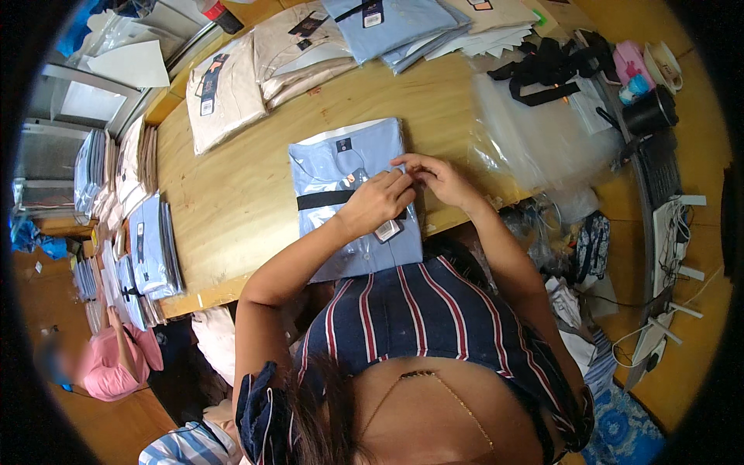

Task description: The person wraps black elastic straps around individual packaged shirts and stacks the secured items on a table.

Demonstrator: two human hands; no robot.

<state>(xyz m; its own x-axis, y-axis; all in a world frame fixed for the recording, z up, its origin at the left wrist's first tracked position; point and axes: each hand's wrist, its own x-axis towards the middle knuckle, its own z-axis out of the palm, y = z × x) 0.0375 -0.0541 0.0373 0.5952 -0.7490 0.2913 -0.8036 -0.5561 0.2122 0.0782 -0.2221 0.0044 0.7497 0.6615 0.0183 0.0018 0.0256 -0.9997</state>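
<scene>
A folded light blue shirt (318, 167) in a clear plastic bag lies on the table in front of me. A black band (314, 201) crosses it, and a dark label shows at its collar. A hang tag (387, 230) lies on its front, partly under my left hand. My left hand (380, 200) is over the shirt's right half, its fingers curled together. At the shirt's right edge my right hand (440, 180) meets the left fingertips, thumb and fingers bent in a pinch. Whatever the fingertips hold is too small to make out.
Bagged beige shirts (225, 101) and blue shirts (403, 27) lie along the table's far side. Clear plastic bags (527, 132) and black straps (550, 70) are at the right. More shirt stacks (147, 244) stand at the left, where a person in pink (116, 364) is.
</scene>
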